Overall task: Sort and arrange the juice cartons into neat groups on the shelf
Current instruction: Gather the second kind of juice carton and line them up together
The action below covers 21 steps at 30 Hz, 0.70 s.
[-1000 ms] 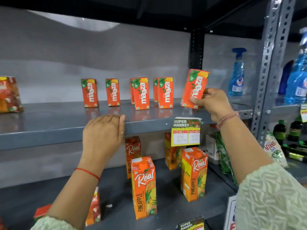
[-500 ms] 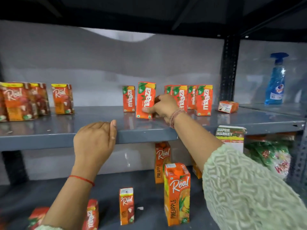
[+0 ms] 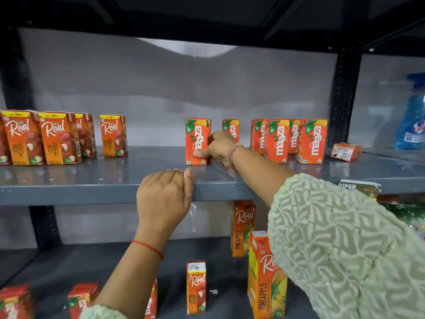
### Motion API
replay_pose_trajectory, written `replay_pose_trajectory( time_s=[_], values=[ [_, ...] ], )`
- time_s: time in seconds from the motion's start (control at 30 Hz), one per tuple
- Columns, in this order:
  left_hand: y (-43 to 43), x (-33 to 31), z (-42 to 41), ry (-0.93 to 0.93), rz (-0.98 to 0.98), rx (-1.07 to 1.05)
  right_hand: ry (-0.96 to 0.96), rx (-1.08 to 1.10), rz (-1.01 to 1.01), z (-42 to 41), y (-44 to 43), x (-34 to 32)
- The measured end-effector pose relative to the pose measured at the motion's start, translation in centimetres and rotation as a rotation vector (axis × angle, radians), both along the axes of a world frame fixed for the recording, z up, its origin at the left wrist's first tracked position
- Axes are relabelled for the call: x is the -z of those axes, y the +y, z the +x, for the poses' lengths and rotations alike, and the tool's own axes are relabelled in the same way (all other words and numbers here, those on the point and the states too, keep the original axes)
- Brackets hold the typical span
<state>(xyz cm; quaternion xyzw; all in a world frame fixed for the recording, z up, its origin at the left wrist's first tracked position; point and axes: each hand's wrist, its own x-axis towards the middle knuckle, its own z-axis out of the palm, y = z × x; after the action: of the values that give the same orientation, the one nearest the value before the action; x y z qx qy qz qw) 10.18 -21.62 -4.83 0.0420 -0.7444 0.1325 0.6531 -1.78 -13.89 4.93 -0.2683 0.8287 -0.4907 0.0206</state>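
My right hand (image 3: 217, 147) grips a small orange Maaza carton (image 3: 196, 141) that stands upright on the grey upper shelf (image 3: 92, 180). Just behind that hand stands another Maaza carton (image 3: 231, 128), partly hidden. Several more Maaza cartons (image 3: 289, 140) form a group to the right. One small carton (image 3: 346, 151) lies on its side at the far right. Several Real litchi cartons (image 3: 55, 137) stand at the shelf's left end. My left hand (image 3: 164, 196) rests on the shelf's front edge, fingers curled over it and holding nothing.
On the lower shelf (image 3: 69, 265) stand tall Real pineapple cartons (image 3: 264, 275), a small Real litchi carton (image 3: 196, 287) and more small cartons at the bottom left. A blue spray bottle (image 3: 412, 116) stands at the far right past the black upright post (image 3: 343, 100).
My right hand carried a Maaza carton leftwards from the shelf's right end and set it down upright left of the Maaza group. The view swung left. My left hand stayed on the shelf edge.
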Motion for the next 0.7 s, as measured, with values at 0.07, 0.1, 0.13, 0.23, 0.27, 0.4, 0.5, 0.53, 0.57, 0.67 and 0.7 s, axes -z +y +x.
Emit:
replay_pose_trajectory(
  time_s=[0.07, 0.1, 0.13, 0.23, 0.27, 0.4, 0.5, 0.53, 0.57, 0.67, 0.7],
  values=[
    [0.08, 0.02, -0.07, 0.017, -0.008, 0.005, 0.010, -0.006, 0.015, 0.02, -0.06, 0.10],
    [0.14, -0.01, -0.02, 0.014, -0.004, 0.008, 0.018, -0.002, 0.025, 0.09, -0.10, 0.17],
    [0.20, -0.03, -0.01, 0.012, -0.002, 0.011, 0.030, 0.004, 0.032, 0.10, -0.14, 0.23],
    [0.25, -0.09, 0.13, -0.004, 0.010, -0.002, 0.047, 0.009, 0.059, 0.10, -0.17, 0.27],
    [0.27, -0.11, 0.21, -0.015, 0.014, -0.011, 0.035, 0.002, 0.065, 0.03, -0.20, 0.30],
    [0.22, -0.09, 0.22, -0.032, 0.019, -0.019, 0.026, 0.007, 0.110, -0.45, -0.33, 0.50],
    [0.27, -0.06, 0.14, -0.016, 0.013, 0.007, 0.066, 0.024, 0.140, -0.46, -0.41, 0.51],
    [0.29, -0.05, 0.12, -0.011, 0.012, 0.011, 0.072, 0.024, 0.148, -0.52, -0.48, 0.49],
    [0.30, -0.05, 0.08, -0.009, 0.011, 0.013, 0.075, 0.021, 0.156, -0.60, -0.53, 0.49],
    [0.32, -0.02, 0.06, -0.008, 0.012, 0.016, 0.104, 0.027, 0.188, -0.81, -0.61, 0.54],
    [0.32, -0.01, 0.10, -0.008, 0.015, 0.012, 0.114, 0.032, 0.196, -0.82, -0.63, 0.52]
  ],
)
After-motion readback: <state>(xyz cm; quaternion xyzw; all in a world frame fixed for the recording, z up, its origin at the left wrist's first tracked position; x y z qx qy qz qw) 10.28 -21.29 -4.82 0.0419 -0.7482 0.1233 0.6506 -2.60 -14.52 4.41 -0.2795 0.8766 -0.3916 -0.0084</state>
